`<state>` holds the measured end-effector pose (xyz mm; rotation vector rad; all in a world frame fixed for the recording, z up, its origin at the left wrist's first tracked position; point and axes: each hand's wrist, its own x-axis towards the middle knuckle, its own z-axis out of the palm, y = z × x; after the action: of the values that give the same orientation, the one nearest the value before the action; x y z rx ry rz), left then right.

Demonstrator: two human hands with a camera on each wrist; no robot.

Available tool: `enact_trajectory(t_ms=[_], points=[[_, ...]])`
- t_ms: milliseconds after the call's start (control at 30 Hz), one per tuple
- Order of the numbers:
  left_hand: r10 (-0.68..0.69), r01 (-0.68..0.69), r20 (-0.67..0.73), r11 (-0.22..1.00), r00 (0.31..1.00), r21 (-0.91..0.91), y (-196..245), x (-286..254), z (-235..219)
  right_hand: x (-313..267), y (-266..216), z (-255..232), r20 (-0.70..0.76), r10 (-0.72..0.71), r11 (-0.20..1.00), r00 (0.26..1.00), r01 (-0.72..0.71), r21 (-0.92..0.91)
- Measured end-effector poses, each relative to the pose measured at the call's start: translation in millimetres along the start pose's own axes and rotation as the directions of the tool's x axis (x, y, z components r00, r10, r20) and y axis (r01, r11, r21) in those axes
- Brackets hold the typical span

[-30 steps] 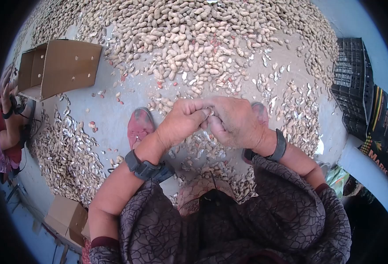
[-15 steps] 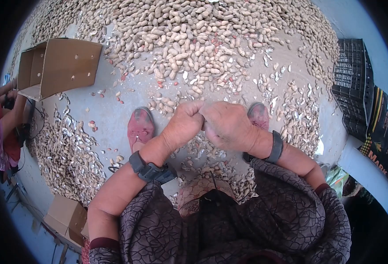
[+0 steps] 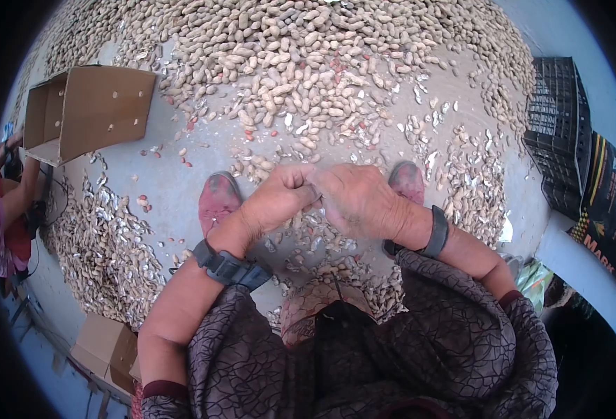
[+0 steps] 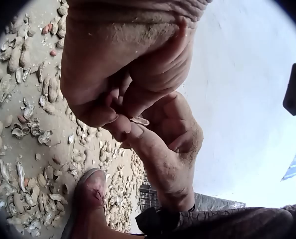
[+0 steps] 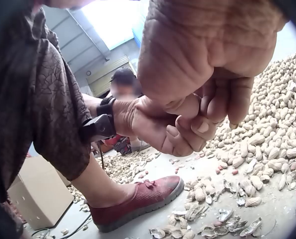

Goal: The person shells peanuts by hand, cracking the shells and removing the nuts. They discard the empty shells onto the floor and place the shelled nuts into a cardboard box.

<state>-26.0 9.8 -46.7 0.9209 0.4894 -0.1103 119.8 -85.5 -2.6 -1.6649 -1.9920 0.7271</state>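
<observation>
Both hands meet in front of the body, above the floor between the two feet. My left hand [image 3: 283, 199] has its fingers curled, and its thumb and fingertips pinch a peanut at the right hand's fingertips. Against it, my right hand [image 3: 364, 201] is curled too, its thumb and fingers gripping from the other side. The left wrist view shows a bit of open peanut shell [image 4: 139, 120] poking out between the touching fingertips. Fingers hide the rest of the peanut. In the right wrist view the fingertips of both hands overlap.
A broad heap of peanuts [image 3: 308, 42] spreads ahead. Cracked shells [image 3: 112, 258] lie in piles at left and around the red shoes [image 3: 218, 202]. A cardboard box [image 3: 105, 108] lies left, near another person's arm [image 3: 21, 188]. Black crates [image 3: 559, 133] stand at right.
The hands stay together while the fingers shift and the wrists turn slightly. A pale bit seen at the fingertips a second ago is covered in the head view now. The other person's arm has lowered.
</observation>
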Motion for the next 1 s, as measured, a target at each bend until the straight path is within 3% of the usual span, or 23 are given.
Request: enact_trajectory(t_ms=[67,400,500,700,800,867,900,967,1000], points=[[-0.113,0.111,0.025,0.991,0.993,0.072,6.3,-2.6,-2.3,0.9,-1.3,-4.2,0.017,-0.010,0.999,1.000,0.009,0.041],[-0.110,0.112,-0.058,0.993,0.992,0.040,3.0,-1.0,8.7,-2.1,2.3,9.9,0.009,-0.099,0.995,0.995,0.098,0.030],[-0.149,0.155,-0.080,0.984,0.986,0.082,2.5,0.1,9.9,-1.5,3.3,9.3,-0.001,-0.060,0.997,0.998,0.060,0.057],[-0.219,0.217,-0.071,0.976,0.973,-0.038,-1.4,0.7,4.5,-2.5,4.9,4.7,-0.017,-0.003,0.996,1.000,0.004,0.091],[-0.273,0.276,-0.065,0.960,0.960,0.055,4.8,-1.2,7.4,-9.3,14.8,8.4,-0.088,0.071,0.972,0.994,-0.048,0.232],[-0.277,0.280,-0.045,0.951,0.960,0.128,-1.0,-0.3,-0.6,-15.0,22.6,9.4,0.059,0.140,0.955,0.988,-0.151,0.255],[-0.278,0.281,-0.045,0.951,0.960,0.128,-0.6,-0.9,-3.2,-16.4,26.4,5.6,0.060,0.140,0.955,0.988,-0.151,0.256],[-0.315,0.327,-0.141,0.943,0.938,0.067,0.4,-2.6,-7.9,-18.1,36.5,-3.8,0.365,0.264,0.920,0.893,-0.346,0.183],[-0.317,0.328,-0.141,0.942,0.938,0.065,3.2,-4.5,-9.9,-18.0,43.8,-5.2,0.316,0.374,0.897,0.872,-0.426,0.116]])
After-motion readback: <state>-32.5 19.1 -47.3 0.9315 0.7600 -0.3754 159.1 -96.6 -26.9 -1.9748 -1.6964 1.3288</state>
